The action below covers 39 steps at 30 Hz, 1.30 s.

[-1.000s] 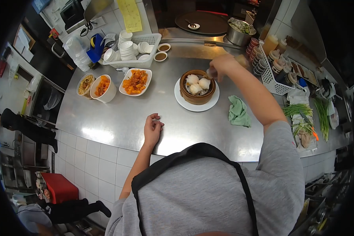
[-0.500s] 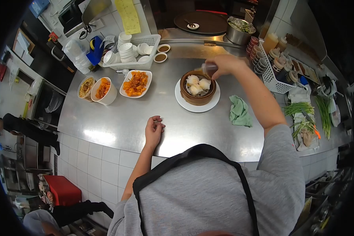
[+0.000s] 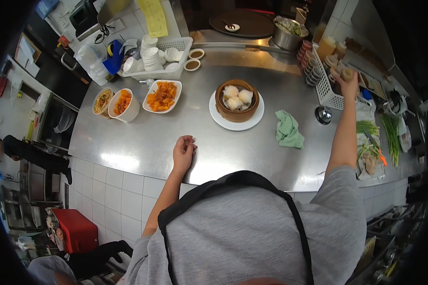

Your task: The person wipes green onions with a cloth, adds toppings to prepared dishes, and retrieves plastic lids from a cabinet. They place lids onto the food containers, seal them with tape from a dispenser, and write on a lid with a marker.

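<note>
The right hand [image 3: 348, 87] gripped a bottle [image 3: 348, 74] with its fingers wrapped about it, at the white basket [image 3: 329, 98] of sauce bottles on the right of the worktop [image 3: 252, 159]. The left hand [image 3: 183, 148] rested near the worktop's front edge, fingers loosely curled. Between the hands but farther back, a round bamboo steamer [image 3: 238, 115] with pale dumplings [image 3: 232, 103] inside sat on a white plate [image 3: 218, 118]. A crumpled green cloth [image 3: 288, 130] lay to its right, and a metal bell [image 3: 323, 115] stood just beside the basket.
</note>
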Tool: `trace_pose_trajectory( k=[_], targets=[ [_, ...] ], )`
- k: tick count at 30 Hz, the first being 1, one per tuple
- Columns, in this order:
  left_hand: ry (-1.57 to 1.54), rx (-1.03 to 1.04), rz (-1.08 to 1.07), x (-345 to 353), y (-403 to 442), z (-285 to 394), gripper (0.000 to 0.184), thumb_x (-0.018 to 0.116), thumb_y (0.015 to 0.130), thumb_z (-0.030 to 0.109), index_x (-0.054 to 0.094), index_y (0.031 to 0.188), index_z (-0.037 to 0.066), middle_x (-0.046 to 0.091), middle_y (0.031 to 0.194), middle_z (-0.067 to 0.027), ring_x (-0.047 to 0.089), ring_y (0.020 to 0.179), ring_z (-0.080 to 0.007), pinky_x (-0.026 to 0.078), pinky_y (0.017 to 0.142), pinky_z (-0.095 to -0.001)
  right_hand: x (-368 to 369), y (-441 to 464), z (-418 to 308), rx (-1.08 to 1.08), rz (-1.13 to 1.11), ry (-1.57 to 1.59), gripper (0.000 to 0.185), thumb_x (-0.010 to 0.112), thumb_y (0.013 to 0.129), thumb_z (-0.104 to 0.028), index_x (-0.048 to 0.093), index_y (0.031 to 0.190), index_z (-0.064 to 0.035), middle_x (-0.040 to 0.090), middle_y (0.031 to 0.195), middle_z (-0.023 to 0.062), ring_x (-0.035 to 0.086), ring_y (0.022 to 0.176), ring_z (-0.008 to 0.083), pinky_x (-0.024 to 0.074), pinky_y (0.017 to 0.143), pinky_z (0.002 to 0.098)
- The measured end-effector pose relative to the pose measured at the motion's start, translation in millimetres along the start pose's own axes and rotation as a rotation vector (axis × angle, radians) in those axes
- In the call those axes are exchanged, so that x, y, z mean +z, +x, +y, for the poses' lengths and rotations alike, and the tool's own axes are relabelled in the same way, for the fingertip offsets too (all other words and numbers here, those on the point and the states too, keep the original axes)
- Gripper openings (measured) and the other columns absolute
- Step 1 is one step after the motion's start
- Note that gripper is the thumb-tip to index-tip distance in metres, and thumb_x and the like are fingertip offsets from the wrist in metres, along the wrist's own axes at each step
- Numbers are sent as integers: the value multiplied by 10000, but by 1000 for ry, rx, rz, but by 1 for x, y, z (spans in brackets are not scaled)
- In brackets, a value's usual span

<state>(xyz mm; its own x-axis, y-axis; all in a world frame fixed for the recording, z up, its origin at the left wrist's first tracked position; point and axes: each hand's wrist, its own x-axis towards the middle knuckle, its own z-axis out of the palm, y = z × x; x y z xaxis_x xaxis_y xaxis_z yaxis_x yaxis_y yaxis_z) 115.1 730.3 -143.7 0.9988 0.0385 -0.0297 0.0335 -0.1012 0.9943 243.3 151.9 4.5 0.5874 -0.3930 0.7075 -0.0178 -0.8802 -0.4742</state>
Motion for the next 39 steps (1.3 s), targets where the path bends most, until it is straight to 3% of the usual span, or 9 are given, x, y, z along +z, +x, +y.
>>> trace_pose_trajectory(
  k=[7, 10, 13, 14, 15, 26, 29, 33, 39],
  targets=[
    [32, -13, 21, -1, -1, 1, 194, 433, 836, -6, 475, 1022, 31, 536, 919, -52, 551, 757, -99, 456, 619, -208, 23, -50, 26, 245, -60, -105, 620, 729, 635, -279, 455, 1122, -13, 550, 1022, 199, 523, 964, 340, 401, 843, 401],
    [34, -8, 30, -2, -1, 2, 197, 427, 835, -14, 472, 1022, 27, 532, 920, -58, 556, 757, -104, 460, 618, -212, 30, -66, -46, -211, 327, -43, 346, 646, 726, -174, 520, 1005, -13, 554, 866, 156, 536, 785, 328, 416, 727, 415],
    [48, -27, 32, 0, 0, 2, 194, 437, 835, -16, 467, 1022, 22, 525, 923, -62, 557, 757, -107, 460, 616, -217, 87, -114, -105, -37, -452, 382, 230, 580, 797, -174, 534, 961, -21, 587, 786, 105, 587, 663, 212, 458, 597, 306],
    [49, -29, 34, 1, -1, 2, 194, 437, 835, -16, 467, 1022, 22, 525, 923, -62, 557, 757, -107, 460, 616, -217, 82, -121, -141, 312, -981, 416, 248, 564, 813, -201, 527, 977, -19, 598, 751, 97, 581, 525, 185, 470, 502, 297],
    [55, -30, 31, 1, -2, 4, 192, 437, 834, -18, 468, 1020, 22, 526, 921, -63, 557, 758, -107, 459, 618, -217, 102, -136, -145, 384, -1198, 415, 270, 557, 820, -217, 517, 989, -10, 599, 732, 89, 553, 438, 157, 452, 420, 290],
    [29, 8, 78, -10, -13, -4, 165, 444, 815, -47, 472, 972, -8, 540, 877, -78, 573, 729, -123, 481, 666, -233, 207, -124, -139, 347, -1011, 378, 149, 607, 764, -118, 555, 860, -17, 560, 553, 48, 505, 378, 125, 387, 392, 285],
    [17, -9, 100, -9, -12, -6, 141, 441, 821, -50, 472, 952, -8, 536, 867, -72, 566, 709, -117, 479, 637, -227, 233, -90, -134, 336, -1003, 328, 177, 597, 775, -159, 570, 882, -21, 580, 577, 76, 572, 472, 184, 438, 468, 313],
    [-1, -16, 140, -6, -9, -9, 132, 448, 815, -61, 479, 931, -6, 530, 813, -52, 540, 660, -99, 458, 591, -214, 284, -45, -125, 56, -705, 14, 326, 539, 810, -251, 512, 1082, -74, 517, 1085, 136, 513, 1019, 276, 433, 813, 360],
    [178, -22, 200, 0, -8, -4, 115, 451, 815, -58, 496, 905, -2, 525, 781, -40, 508, 629, -74, 431, 579, -193, 337, -27, -130, -54, -739, -273, 306, 528, 805, -210, 494, 1088, -96, 464, 1117, 76, 437, 1088, 240, 416, 840, 418]
  ],
)
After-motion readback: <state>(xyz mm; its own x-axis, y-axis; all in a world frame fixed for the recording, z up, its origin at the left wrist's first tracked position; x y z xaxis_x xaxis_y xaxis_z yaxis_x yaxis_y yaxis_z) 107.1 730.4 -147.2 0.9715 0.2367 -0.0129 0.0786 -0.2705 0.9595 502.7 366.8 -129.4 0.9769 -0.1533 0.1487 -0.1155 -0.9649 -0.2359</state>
